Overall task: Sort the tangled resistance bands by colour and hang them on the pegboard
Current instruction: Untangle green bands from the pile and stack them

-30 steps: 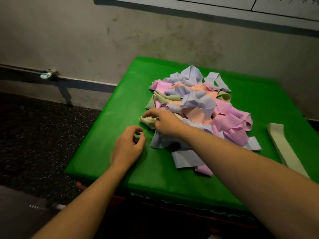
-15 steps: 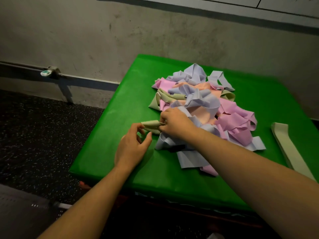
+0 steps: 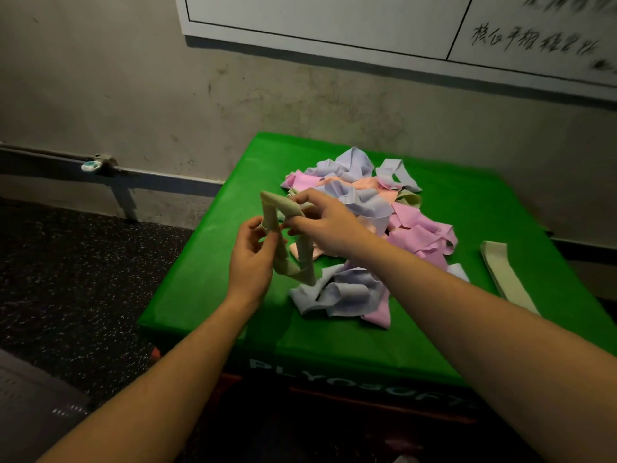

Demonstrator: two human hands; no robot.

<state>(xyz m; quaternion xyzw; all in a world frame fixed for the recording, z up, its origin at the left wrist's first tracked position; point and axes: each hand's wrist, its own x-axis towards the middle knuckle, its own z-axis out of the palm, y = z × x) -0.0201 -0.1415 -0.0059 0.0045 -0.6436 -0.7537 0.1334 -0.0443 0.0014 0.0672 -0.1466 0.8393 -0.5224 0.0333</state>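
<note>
Pale olive-green, the resistance band (image 3: 289, 242) is hanging between both hands above the near-left part of the green box top (image 3: 213, 282), lifted free of the surface. The left hand (image 3: 251, 262) is pinching one strand of the loop between thumb and curled fingers, at the strand's middle, with the palm turned towards the pile. The right hand (image 3: 329, 225) is gripping the other side of the loop, its fingers curled round the upper run and thumb side facing the camera. The band is forming a twisted, roughly diamond-shaped loop, its long axis running mostly up and down and leaning slightly: the upper corner is sitting above the left hand, the lower corner is dangling below and between both hands, just above the edge of the pile.

The tangled pile of bands (image 3: 374, 228) is lying in the middle of the box top, lilac, pink and peach strips knotted together, with a few more olive pieces showing at its far side. A second olive band (image 3: 507, 275) is lying flat and apart from the pile towards the right edge, its length running from far to near. A whiteboard (image 3: 334, 25) is hanging on the wall behind, and a speckled dark floor (image 3: 66, 279) is spreading out to the left.
</note>
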